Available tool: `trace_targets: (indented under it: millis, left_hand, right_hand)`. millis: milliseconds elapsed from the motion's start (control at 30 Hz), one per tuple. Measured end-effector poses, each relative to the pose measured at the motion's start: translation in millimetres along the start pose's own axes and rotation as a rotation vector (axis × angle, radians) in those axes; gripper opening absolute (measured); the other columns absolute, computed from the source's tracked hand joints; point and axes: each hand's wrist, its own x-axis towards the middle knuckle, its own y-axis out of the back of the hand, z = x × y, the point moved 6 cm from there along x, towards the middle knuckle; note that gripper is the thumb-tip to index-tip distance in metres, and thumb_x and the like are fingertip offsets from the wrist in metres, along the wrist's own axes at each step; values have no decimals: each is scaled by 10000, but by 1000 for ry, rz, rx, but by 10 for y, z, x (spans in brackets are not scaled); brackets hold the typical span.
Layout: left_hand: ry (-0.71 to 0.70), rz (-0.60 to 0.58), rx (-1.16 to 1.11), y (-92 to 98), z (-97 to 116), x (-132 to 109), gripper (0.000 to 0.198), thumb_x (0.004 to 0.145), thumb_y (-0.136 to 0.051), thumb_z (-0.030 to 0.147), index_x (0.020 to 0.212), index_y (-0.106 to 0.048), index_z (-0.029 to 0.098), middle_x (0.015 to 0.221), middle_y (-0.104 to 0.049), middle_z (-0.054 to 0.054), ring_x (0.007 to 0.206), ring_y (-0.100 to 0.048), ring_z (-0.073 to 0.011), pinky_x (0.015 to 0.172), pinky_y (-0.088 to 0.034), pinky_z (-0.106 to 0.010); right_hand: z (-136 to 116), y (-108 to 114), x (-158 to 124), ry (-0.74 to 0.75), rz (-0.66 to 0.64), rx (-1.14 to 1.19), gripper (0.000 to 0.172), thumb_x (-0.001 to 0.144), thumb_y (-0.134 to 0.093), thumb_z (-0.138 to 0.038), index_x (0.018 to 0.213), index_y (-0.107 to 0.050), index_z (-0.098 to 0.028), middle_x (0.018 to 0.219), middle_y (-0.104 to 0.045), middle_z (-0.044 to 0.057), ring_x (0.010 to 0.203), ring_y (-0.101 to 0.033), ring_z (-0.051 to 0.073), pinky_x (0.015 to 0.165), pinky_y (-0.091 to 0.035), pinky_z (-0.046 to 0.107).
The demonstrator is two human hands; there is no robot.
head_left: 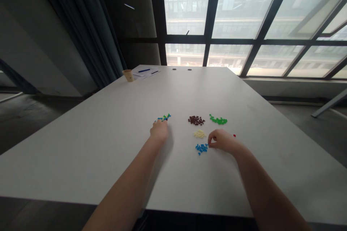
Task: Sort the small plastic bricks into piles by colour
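Note:
My left hand [159, 130] is at the near edge of a small mixed pile of blue, green and yellow plastic pieces [164, 117]. Its fingers are curled and partly hidden behind the back of the hand; what they hold is not visible. My right hand [222, 139] is closed in a pinch at the right edge of a pile of blue pieces [201, 148], with a small blue piece [206, 145] at its fingertips. Just beyond lie pale yellow pieces [200, 134]. Farther back are dark brown pieces [196, 120] and green pieces [218, 120].
A single red piece [234, 135] lies right of my right hand on the white table [114, 144]. At the far left corner stand a tan cup [128, 75] and papers [148, 73] with a blue pen [144, 70]. Two dark round discs sit near the far edge.

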Motion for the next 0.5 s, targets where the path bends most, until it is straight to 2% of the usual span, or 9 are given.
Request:
trace_targets:
  millis: [367,500]
  left_hand:
    - [-59,5,-112,-56,-5,97,261,730,-406,58,906,-591,108,880,-621,-137,810,-567,-209,707,-372,-278]
    - [-75,18,-147,-67,-2,113,243,729,-414,65,878,-600,111,844,-634,-131,772,-575,-209,681,-368,-279]
  right_hand:
    - [-103,-17,-16,57,-40,31,116,635,-616,-179,698,-711,-205,663,-569,6,536,-444,86,510,-306,202]
    - [-64,-3,1,74,10,47,132,655,-580,-178,706,-700,-201,623,-546,1,520,-430,85,502,-295,202]
